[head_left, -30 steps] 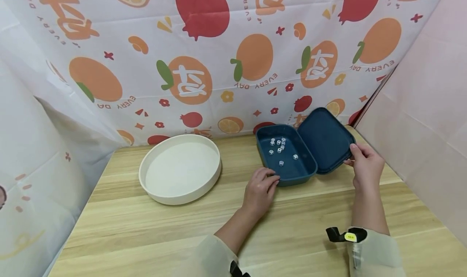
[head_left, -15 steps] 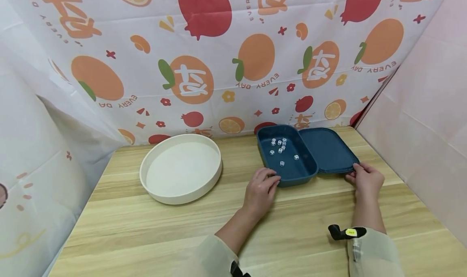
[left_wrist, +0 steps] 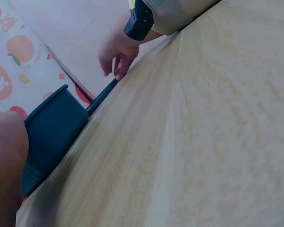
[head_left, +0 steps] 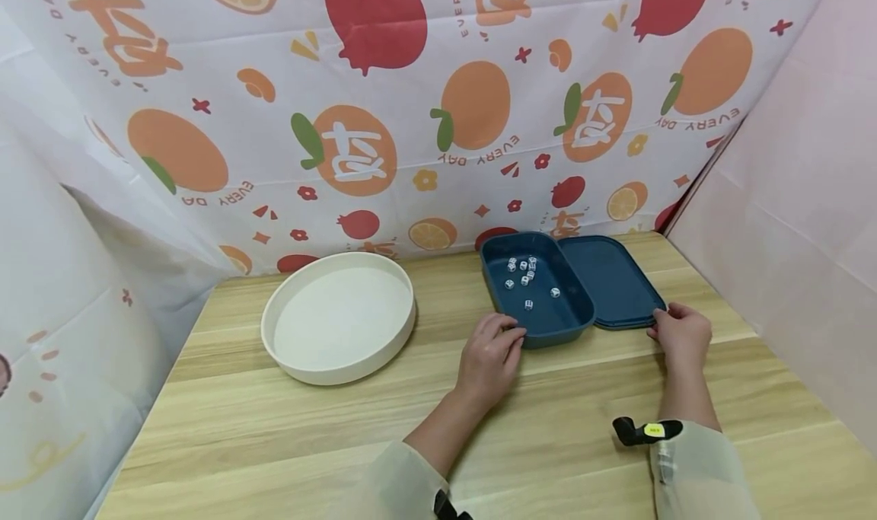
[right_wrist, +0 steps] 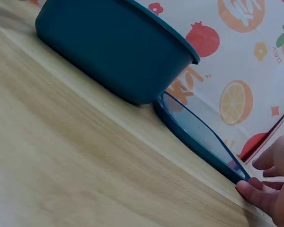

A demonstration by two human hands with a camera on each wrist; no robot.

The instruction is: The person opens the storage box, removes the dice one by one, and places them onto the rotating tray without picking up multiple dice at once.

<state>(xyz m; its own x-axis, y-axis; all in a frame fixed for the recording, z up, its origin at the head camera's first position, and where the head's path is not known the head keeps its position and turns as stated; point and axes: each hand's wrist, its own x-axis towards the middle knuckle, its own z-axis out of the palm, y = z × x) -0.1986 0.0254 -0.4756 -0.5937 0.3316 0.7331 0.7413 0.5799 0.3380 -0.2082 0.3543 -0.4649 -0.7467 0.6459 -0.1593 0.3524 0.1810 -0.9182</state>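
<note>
A dark blue plastic box (head_left: 548, 326) stands on the wooden table, its top uncovered. Several small white dice (head_left: 524, 280) lie scattered on its floor. My left hand (head_left: 488, 356) grips the box's near-left corner, fingers bent at the rim. Against the box's right side, the matching blue lid (head_left: 610, 280) lies flat on the table. My right hand (head_left: 685, 336) pinches that lid's near-right corner between thumb and fingers. Seen in the right wrist view, the thumb is at the lid's edge (right_wrist: 199, 144), low over the wood.
A round cream tray (head_left: 336, 318) with a raised rim sits left of the box. Behind the table (head_left: 329, 451) hangs a fruit-print cloth (head_left: 404, 124); pale cloth walls stand at both sides. Black camera mounts are strapped to both sleeves.
The right hand has lowered the lid from a raised tilt to flat on the table, still holding its corner. The left hand and the box have stayed in place.
</note>
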